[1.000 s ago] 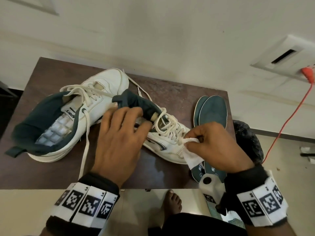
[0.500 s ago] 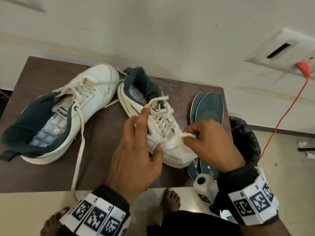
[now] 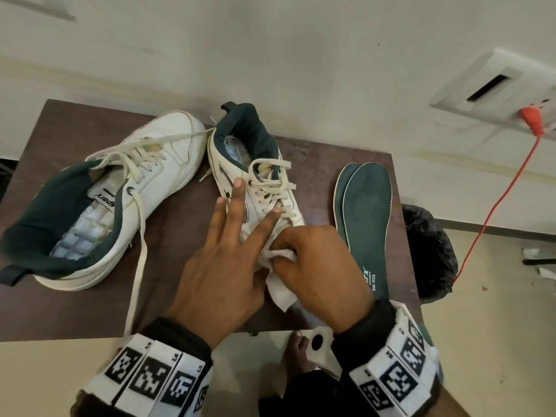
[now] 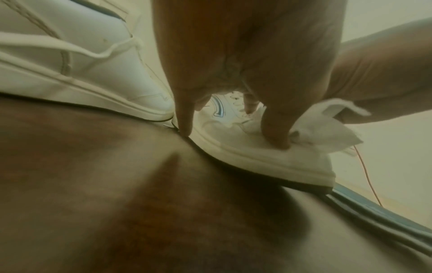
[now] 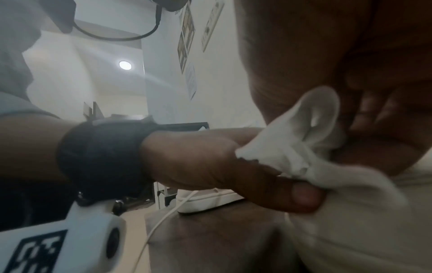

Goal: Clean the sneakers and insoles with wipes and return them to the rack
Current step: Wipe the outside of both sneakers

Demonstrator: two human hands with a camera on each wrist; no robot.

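Note:
Two white sneakers with dark green lining stand on the brown table (image 3: 75, 311). The left sneaker (image 3: 144, 188) lies apart, its laces loose. My left hand (image 3: 228, 260) rests with straight, spread fingers on the side of the right sneaker (image 3: 228, 164) and steadies it. Its thumb (image 4: 275, 129) presses on that sneaker's toe (image 4: 257, 162). My right hand (image 3: 319, 266) grips a crumpled white wipe (image 3: 279, 290) against the toe, which is hidden in the head view. Two dark green insoles (image 3: 367, 224) lie stacked to the right.
A bin lined with a black bag (image 3: 430, 251) stands just past the table's right edge. An orange cable (image 3: 493, 206) runs from a wall socket panel (image 3: 496, 85) down to the floor. A bare foot (image 3: 296, 353) shows below the table's front edge.
The right sneaker was turned with its heel to the wall and set down. My left hand let go of its collar and spread flat on its side. The right hand moved the wipe to the toe.

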